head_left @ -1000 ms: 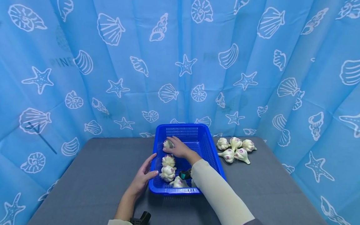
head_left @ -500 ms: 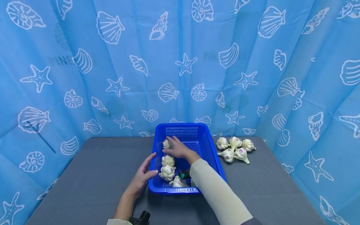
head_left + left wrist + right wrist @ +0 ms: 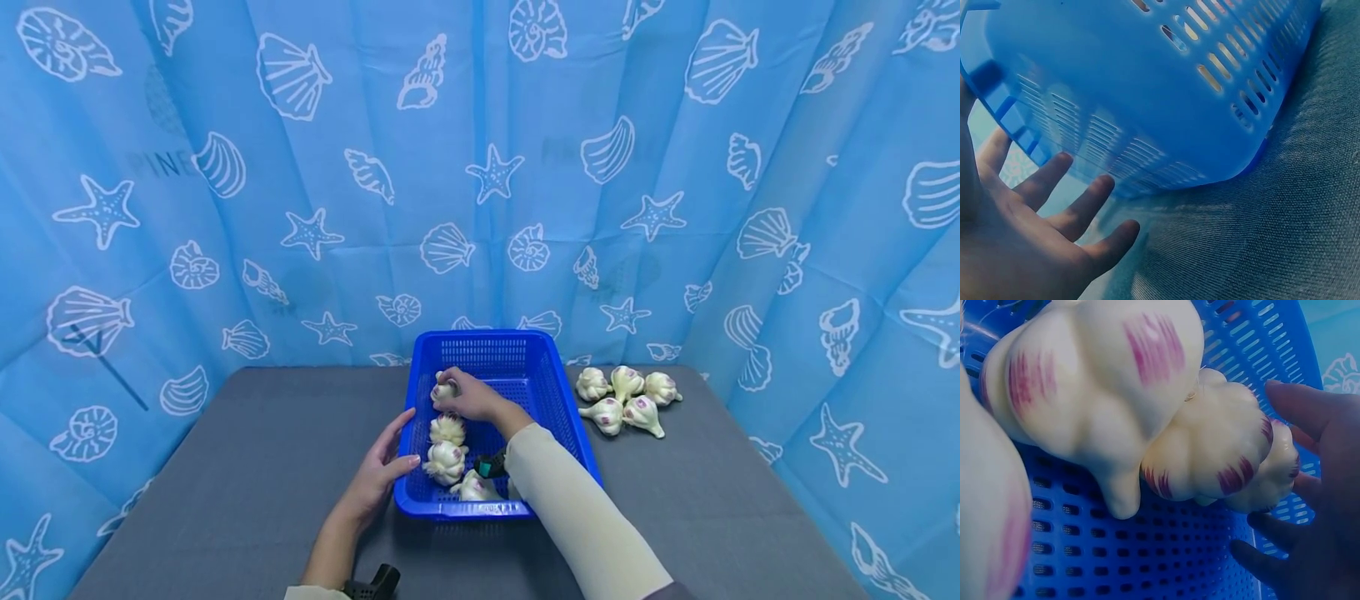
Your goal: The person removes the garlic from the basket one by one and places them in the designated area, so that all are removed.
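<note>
A blue plastic basket (image 3: 577, 417) holds several garlic bulbs, white with purple streaks. My right hand (image 3: 474, 398) reaches inside and grips the garlic bulb (image 3: 441, 391) at the back of the left-hand row. In the right wrist view, thumb and fingers stand on either side of that far bulb, partly hidden behind a nearer garlic bulb (image 3: 1210, 444). My left hand (image 3: 372, 477) rests at the basket's left side, thumb over the rim. The left wrist view shows its fingers (image 3: 1088, 206) spread and fairly straight, by the slotted outer wall.
To the right of the basket, several more garlic bulbs (image 3: 628, 383) lie grouped on the grey cloth-covered table (image 3: 300, 450). A blue curtain (image 3: 480, 167) with white shell and starfish prints hangs behind. The right forearm crosses the basket's front right side.
The right fingers have drawn in from stretched to curled around the back bulb, which has turned or shifted slightly. The left hand and the basket stay in place.
</note>
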